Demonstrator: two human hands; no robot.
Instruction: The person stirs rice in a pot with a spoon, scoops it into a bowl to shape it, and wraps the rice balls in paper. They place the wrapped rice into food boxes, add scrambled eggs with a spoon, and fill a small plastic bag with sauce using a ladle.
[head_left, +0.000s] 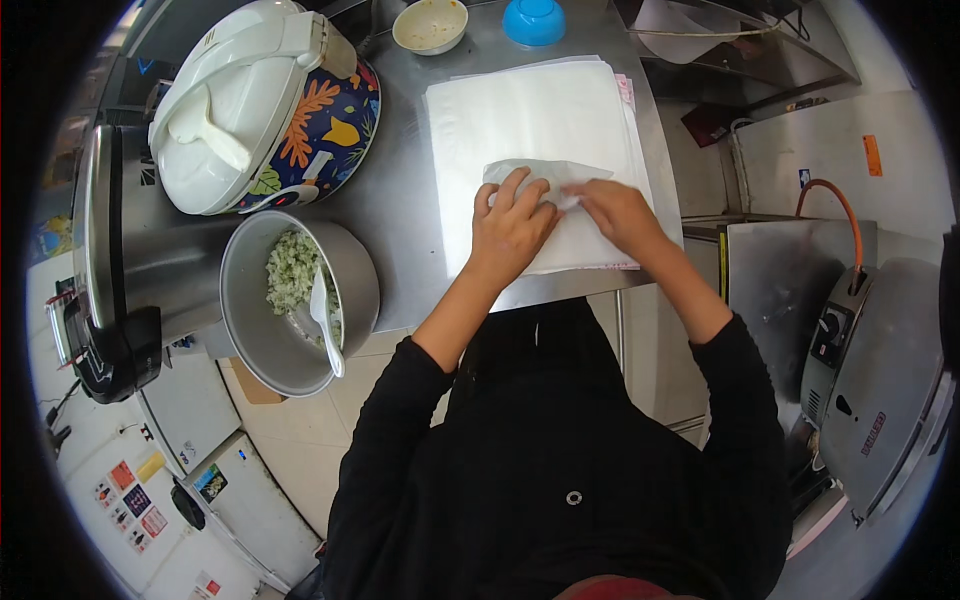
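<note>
A stack of white paper sheets (517, 112) lies on the steel counter in front of me. On its near half sits a partly folded, thin translucent white sheet (551, 171). My left hand (510, 225) holds the near side of this sheet with curled, slightly spread fingers. From the right, my right hand (621, 214) pinches its right part, and those fingertips are blurred. Whatever the fold may contain is hidden. A deep grey metal pot (352, 262) stands left of my hands. Inside it are greenish-white rice (291, 270) and a white plastic rice paddle (324, 322) leaning on the rim.
Behind the pot stands a large rice cooker (322, 142) with a white paddle (206, 135) on its lid. A cream bowl (430, 26) and a blue bowl (534, 21) sit at the counter's back. A grey Getra machine (874, 397) is at the right.
</note>
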